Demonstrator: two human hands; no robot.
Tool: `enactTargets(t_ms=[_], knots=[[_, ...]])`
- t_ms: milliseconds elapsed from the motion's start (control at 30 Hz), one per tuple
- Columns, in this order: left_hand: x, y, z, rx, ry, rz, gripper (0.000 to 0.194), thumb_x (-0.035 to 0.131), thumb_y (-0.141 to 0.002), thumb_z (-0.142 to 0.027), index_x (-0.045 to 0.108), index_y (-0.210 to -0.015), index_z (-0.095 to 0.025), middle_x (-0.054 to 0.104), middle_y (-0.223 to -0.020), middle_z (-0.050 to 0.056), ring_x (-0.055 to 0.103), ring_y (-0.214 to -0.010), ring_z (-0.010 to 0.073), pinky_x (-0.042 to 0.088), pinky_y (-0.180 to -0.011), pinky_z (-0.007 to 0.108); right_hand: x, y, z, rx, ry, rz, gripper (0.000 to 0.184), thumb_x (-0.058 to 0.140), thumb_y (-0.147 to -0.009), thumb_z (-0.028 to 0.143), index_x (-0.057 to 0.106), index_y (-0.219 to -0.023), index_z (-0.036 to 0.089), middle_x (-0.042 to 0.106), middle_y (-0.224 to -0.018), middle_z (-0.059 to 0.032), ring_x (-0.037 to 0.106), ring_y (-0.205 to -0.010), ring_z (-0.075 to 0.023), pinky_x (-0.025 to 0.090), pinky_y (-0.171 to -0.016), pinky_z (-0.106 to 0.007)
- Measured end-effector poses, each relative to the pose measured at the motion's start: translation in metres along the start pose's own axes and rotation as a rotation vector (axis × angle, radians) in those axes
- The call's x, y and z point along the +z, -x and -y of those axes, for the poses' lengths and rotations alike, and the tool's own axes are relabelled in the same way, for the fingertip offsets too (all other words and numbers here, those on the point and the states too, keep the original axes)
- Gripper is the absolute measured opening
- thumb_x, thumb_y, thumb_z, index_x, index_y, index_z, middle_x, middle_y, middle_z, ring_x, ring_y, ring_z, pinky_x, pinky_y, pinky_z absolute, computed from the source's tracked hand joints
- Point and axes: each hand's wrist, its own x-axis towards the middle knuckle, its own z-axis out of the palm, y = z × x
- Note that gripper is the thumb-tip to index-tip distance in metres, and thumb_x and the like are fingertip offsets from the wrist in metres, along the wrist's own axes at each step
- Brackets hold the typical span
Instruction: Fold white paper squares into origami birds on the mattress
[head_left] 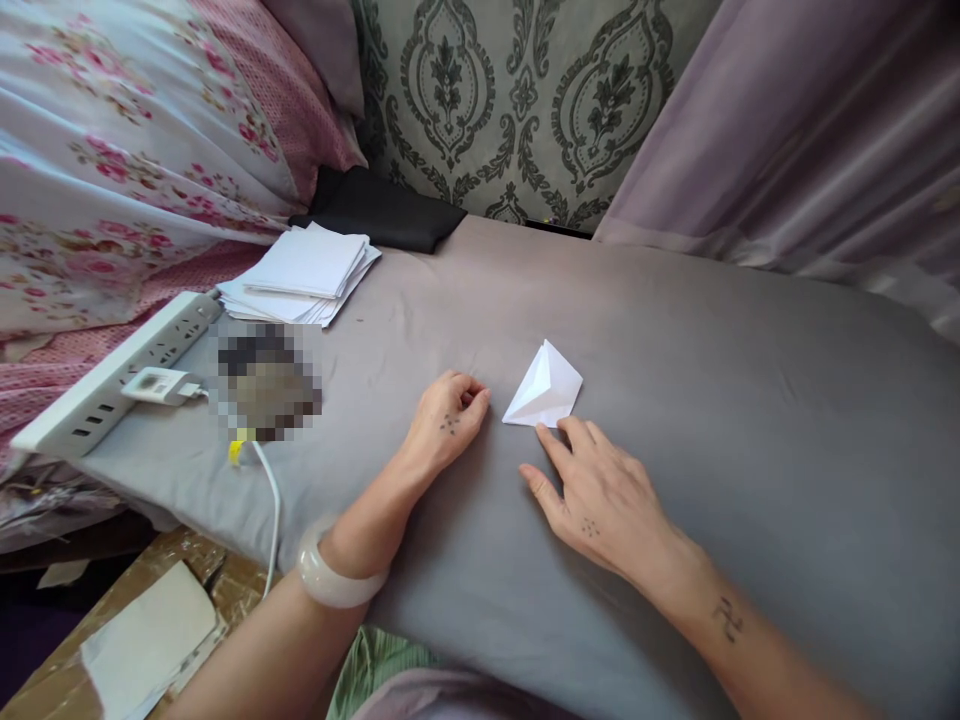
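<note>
A small folded piece of white paper [544, 386] lies on the grey cloth-covered surface [712, 400], its creases forming a kite-like shape with a raised ridge. My right hand [600, 490] rests at its near edge, index fingertip touching the paper, thumb and fingers spread apart. To the left of the paper, separated from it by a small gap, is my left hand [448, 420]. Its fingers are curled, with thumb and index fingertip together; whether anything sits between them is hidden. A pale bangle [341, 575] circles my left wrist.
A stack of white paper [307, 270] lies at the back left, beside a black folded item [390, 210]. A white power strip [120, 370] with a plugged-in charger [161, 386] and cable [271, 490] runs along the left. A blurred-out object [270, 385] sits near it.
</note>
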Motion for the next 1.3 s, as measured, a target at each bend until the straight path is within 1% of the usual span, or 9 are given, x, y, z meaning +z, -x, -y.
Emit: enactTargets(t_ms=[200,433,567,667,800,900,1000,1100,1300], knots=[[0.013,0.002,0.009,0.356,-0.071,0.085,0.039,0.039,-0.084,-0.004,0.070,-0.103,-0.018,0.062,-0.108,0.009,0.056,-0.099,0.0206,0.047,-0.089,0.037,0.008,0.009,-0.009,0.051,-0.092,-0.079,0.040,0.039,-0.095,0.039,0.056,-0.121,0.013,0.059,-0.118,-0.0122,0.056,-0.102,-0.0241,0.049,-0.079,-0.037],[0.019,0.006,0.002,0.564,-0.211,0.130,0.044,0.038,-0.086,-0.003,0.068,-0.112,-0.022,0.054,-0.126,0.010,0.049,-0.110,0.0237,0.043,-0.096,0.042,0.021,0.013,-0.023,0.159,-0.278,-0.198,0.031,0.041,-0.092,0.029,0.056,-0.116,0.015,0.060,-0.120,-0.0118,0.055,-0.107,-0.0266,0.050,-0.083,-0.041],[0.023,0.006,-0.006,0.575,-0.199,0.215,0.044,0.036,-0.089,-0.005,0.056,-0.126,-0.020,0.059,-0.126,0.010,0.049,-0.115,0.0241,0.042,-0.097,0.044,0.030,0.014,-0.033,0.330,-0.623,-0.353,0.043,0.048,-0.084,0.023,0.044,-0.126,0.015,0.062,-0.112,-0.0123,0.061,-0.097,-0.0226,0.051,-0.085,-0.041],[0.030,0.007,-0.009,0.576,-0.189,0.216,0.033,0.044,-0.093,-0.018,0.056,-0.123,-0.020,0.062,-0.121,0.010,0.054,-0.109,0.0245,0.044,-0.094,0.044,0.029,0.016,-0.038,0.410,-0.827,-0.398,0.059,0.052,-0.083,0.031,0.032,-0.137,0.016,0.060,-0.113,-0.0125,0.064,-0.087,-0.0193,0.053,-0.080,-0.038],[0.038,0.016,-0.021,0.532,-0.093,0.251,0.035,0.053,-0.089,-0.024,0.052,-0.124,-0.017,0.063,-0.113,0.013,0.058,-0.102,0.0249,0.047,-0.090,0.043,0.021,0.018,-0.037,0.485,-0.874,-0.387,0.083,0.059,-0.079,0.053,0.024,-0.143,0.015,0.063,-0.106,-0.0116,0.064,-0.071,-0.0181,0.054,-0.068,-0.035],[0.036,0.025,-0.037,0.399,0.103,0.367,0.042,0.052,-0.087,-0.021,0.045,-0.129,-0.017,0.064,-0.112,0.013,0.062,-0.093,0.0201,0.052,-0.081,0.036,0.020,0.016,-0.037,0.536,-0.816,-0.394,0.092,0.064,-0.074,0.055,0.022,-0.146,0.015,0.065,-0.102,-0.0101,0.064,-0.067,-0.0184,0.053,-0.063,-0.034],[0.031,0.031,-0.052,0.350,0.238,0.491,0.044,0.047,-0.085,-0.014,0.044,-0.129,-0.019,0.065,-0.115,0.011,0.064,-0.093,0.0174,0.053,-0.080,0.031,0.027,0.012,-0.046,0.575,-0.827,-0.450,0.077,0.061,-0.078,0.048,0.032,-0.142,0.016,0.067,-0.104,-0.0109,0.066,-0.067,-0.0183,0.053,-0.063,-0.034],[0.027,0.031,-0.054,0.436,0.118,0.545,0.046,0.042,-0.081,-0.006,0.050,-0.124,-0.020,0.067,-0.110,0.008,0.064,-0.097,0.0184,0.052,-0.082,0.031,0.036,0.007,-0.061,0.598,-0.930,-0.478,0.051,0.058,-0.081,0.042,0.054,-0.125,0.018,0.069,-0.104,-0.0107,0.069,-0.070,-0.0188,0.055,-0.067,-0.034],[0.032,0.012,-0.035,0.817,-0.282,0.380,0.061,0.040,-0.072,0.002,0.044,-0.131,-0.015,0.055,-0.135,0.013,0.046,-0.128,0.0262,0.036,-0.102,0.045,0.036,-0.001,-0.079,0.667,-1.169,-0.438,0.037,0.060,-0.081,0.041,0.064,-0.108,0.017,0.072,-0.071,-0.0045,0.070,-0.067,-0.0196,0.058,-0.069,-0.035]])
